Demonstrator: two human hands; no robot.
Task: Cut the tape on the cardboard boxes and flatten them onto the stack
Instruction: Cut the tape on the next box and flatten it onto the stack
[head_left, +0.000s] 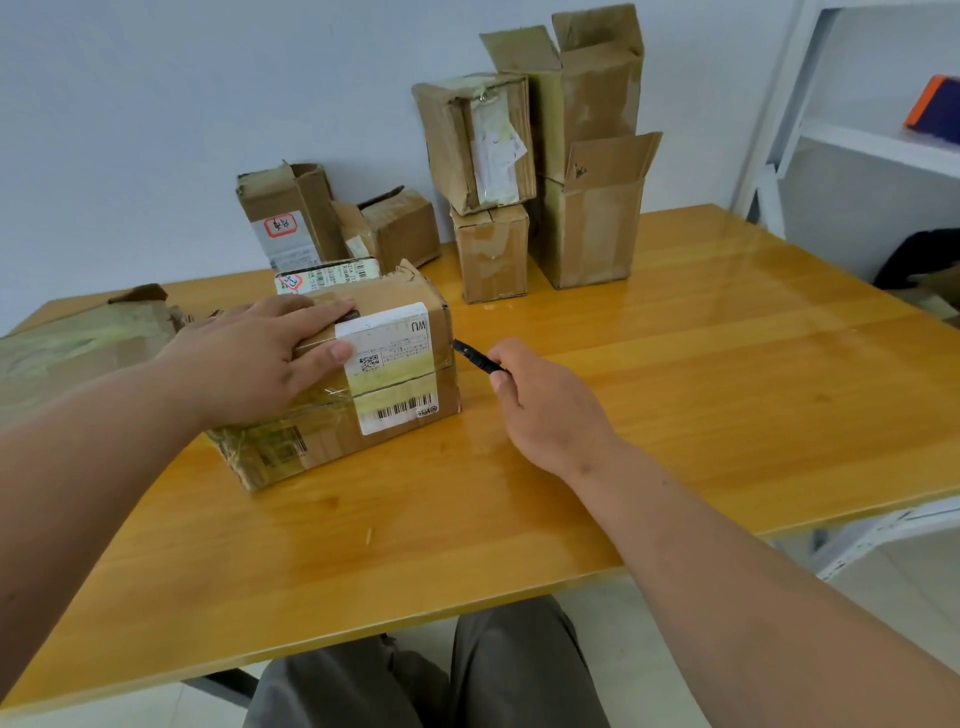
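Left of centre on the yellow table (675, 332), the taped cardboard box (332, 384) lies pinned under the left hand (249, 358), fingers flat, steadying it. Just beside its right edge, the right hand (545, 405) grips a black cutter (475, 356), tip aimed at the tape seam (395, 382). Flattened cardboard (78, 343) waits at far left.

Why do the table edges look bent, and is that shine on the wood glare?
Head view: the wide-angle lens bows the table edges and the shelf frame; pale glare streaks the glossy top at the right; soft shadows sit under the taped box and both hands; the cutter in the right hand looks slightly blurred.
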